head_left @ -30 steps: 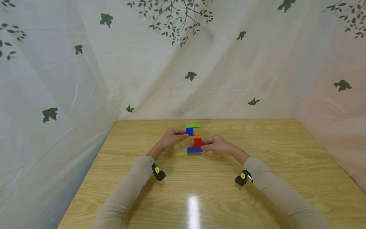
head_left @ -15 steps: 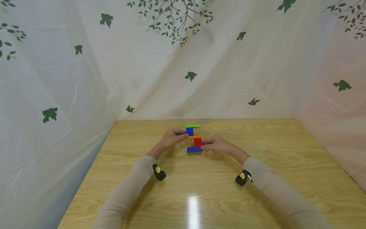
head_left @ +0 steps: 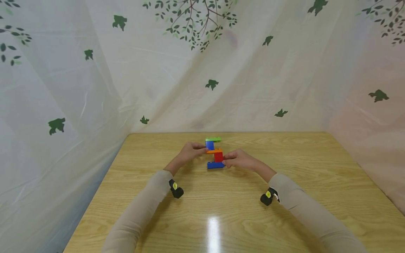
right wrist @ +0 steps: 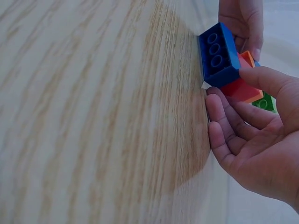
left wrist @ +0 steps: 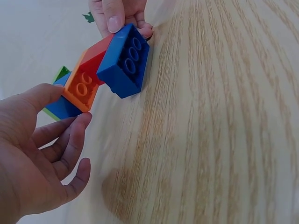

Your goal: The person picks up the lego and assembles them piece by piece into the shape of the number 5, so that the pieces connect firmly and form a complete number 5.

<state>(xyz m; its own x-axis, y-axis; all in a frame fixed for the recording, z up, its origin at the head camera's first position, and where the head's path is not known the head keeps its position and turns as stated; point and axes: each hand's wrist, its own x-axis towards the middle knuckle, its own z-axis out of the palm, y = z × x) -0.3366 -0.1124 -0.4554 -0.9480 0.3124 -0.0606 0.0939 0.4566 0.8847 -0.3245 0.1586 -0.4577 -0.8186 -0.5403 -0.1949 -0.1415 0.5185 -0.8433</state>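
A zigzag stack of toy building bricks is held between my two hands over the table. From the top it runs: a thin green brick (head_left: 213, 139), a blue block (head_left: 209, 145), a flat orange brick (head_left: 215, 151), a red block (head_left: 218, 157) and a long blue brick (head_left: 215, 165). My left hand (head_left: 189, 151) pinches the stack at the upper blue block and the orange brick. On the other side, my right hand (head_left: 239, 159) pinches it low down, by the red block and the long blue brick. Hollow undersides of the bricks show in both wrist views.
Under the hands lies a wood-grain table (head_left: 202, 211) with a bright light reflection near its front. Behind it hangs a pale curtain (head_left: 177, 88) printed with leaves and birds. A small black camera sits on each wrist.
The top of the stack has shifted very slightly left, with the green brick tilting a little. Both hands keep their hold and have hardly moved.
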